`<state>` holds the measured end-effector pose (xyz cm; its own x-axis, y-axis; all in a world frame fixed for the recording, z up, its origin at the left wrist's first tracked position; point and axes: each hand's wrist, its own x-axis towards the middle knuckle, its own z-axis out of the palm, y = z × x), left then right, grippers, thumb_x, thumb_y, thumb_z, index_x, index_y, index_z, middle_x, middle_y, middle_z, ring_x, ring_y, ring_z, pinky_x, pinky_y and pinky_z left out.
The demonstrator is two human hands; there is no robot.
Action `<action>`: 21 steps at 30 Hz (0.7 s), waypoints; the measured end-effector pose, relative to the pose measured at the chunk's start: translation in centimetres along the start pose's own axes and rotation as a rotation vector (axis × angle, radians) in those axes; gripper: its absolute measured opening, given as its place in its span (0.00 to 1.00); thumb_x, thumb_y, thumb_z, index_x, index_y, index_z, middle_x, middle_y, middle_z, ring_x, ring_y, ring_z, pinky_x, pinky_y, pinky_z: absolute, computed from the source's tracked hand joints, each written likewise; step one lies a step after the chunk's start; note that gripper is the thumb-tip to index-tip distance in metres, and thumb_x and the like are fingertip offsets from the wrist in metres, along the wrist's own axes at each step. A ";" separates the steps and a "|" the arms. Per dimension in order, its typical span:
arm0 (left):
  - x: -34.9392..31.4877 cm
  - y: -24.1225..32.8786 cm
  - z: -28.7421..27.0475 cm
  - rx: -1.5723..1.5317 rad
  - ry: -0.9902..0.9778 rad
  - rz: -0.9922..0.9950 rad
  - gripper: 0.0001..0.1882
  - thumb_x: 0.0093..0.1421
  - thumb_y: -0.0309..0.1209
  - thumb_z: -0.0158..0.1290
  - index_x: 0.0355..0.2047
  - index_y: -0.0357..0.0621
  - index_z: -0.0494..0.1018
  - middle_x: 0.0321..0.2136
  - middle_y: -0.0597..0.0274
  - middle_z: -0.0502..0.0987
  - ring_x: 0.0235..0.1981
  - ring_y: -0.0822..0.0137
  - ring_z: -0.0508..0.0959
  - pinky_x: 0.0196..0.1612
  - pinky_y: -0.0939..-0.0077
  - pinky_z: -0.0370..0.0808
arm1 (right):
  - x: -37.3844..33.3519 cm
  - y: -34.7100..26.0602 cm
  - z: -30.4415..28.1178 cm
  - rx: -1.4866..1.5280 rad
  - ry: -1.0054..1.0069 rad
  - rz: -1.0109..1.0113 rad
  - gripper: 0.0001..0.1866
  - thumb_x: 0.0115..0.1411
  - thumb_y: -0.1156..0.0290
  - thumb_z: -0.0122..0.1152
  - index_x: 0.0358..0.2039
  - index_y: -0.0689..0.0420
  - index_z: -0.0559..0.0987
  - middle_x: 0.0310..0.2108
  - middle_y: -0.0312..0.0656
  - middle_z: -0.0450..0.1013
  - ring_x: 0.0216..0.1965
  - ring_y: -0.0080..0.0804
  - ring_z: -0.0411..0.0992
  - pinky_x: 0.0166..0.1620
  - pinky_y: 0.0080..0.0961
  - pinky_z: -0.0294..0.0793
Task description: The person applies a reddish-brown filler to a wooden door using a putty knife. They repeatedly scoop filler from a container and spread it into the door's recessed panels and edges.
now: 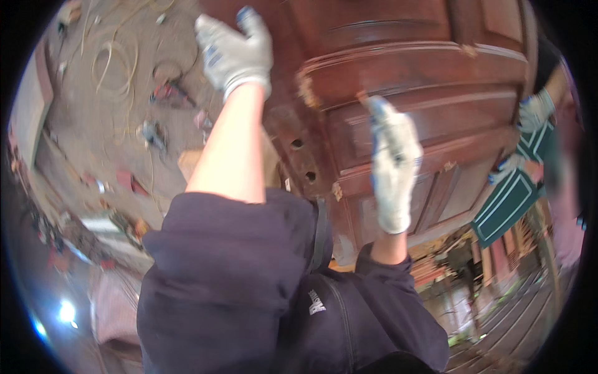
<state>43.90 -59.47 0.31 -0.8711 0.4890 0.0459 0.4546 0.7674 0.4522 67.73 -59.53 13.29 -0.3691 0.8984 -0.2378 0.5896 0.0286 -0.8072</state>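
Note:
A dark reddish-brown wooden panel door (398,81) with raised mouldings lies in front of me. Tan, rough patches mark its surface, one of them (306,90) near a panel corner, and two round holes show along its near-left part. My left hand (240,53), in a white work glove with blue on it, is at the door's left edge with thumb and fingers apart and nothing in it. Over the door's middle, my right hand (397,162) is seen edge-on in a matching glove, blurred. Its fingers are together, with a small orange-brown bit (362,96) at their tips.
At right, another person's gloved hands (536,111) are by a dark green panel with white lines (507,206). On the floor at left lie coiled hose (115,65), a red tool (171,95) and a grey power tool (151,134). Wood pieces are stacked at lower right.

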 end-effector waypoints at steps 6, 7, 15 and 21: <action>-0.6 1.0 -0.7 -0.026 -0.049 -0.040 0.39 0.64 0.50 0.47 0.61 0.23 0.58 0.57 0.31 0.68 0.59 0.40 0.69 0.62 0.54 0.66 | -4.4 -0.6 0.1 0.328 0.067 0.129 0.22 0.60 0.89 0.49 0.52 0.61 0.79 0.44 0.43 0.75 0.45 0.30 0.75 0.48 0.20 0.71; -0.8 1.4 -1.0 -0.007 -0.067 -0.066 0.39 0.65 0.50 0.47 0.61 0.23 0.58 0.57 0.31 0.68 0.59 0.40 0.69 0.61 0.54 0.66 | -5.1 -0.1 -0.2 0.327 0.093 0.090 0.22 0.59 0.89 0.48 0.52 0.62 0.79 0.44 0.44 0.75 0.44 0.31 0.75 0.48 0.20 0.72; -0.8 0.7 0.0 0.017 -0.041 -0.024 0.35 0.65 0.49 0.47 0.61 0.30 0.60 0.54 0.35 0.71 0.55 0.41 0.73 0.56 0.53 0.71 | -10.5 0.9 -4.5 0.239 0.347 0.215 0.20 0.54 0.86 0.55 0.47 0.59 0.80 0.34 0.47 0.75 0.33 0.43 0.75 0.38 0.34 0.74; -1.1 1.9 -0.6 0.044 -0.046 -0.060 0.34 0.66 0.51 0.45 0.59 0.30 0.61 0.50 0.35 0.74 0.51 0.40 0.76 0.53 0.52 0.73 | -16.3 2.2 -5.8 0.222 0.630 0.250 0.15 0.60 0.84 0.55 0.46 0.59 0.80 0.38 0.45 0.72 0.34 0.40 0.75 0.39 0.34 0.73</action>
<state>45.59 -58.77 1.67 -0.8879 0.4595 -0.0212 0.4107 0.8127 0.4133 79.18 -71.55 18.56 0.2828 0.9508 -0.1263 0.4176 -0.2406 -0.8762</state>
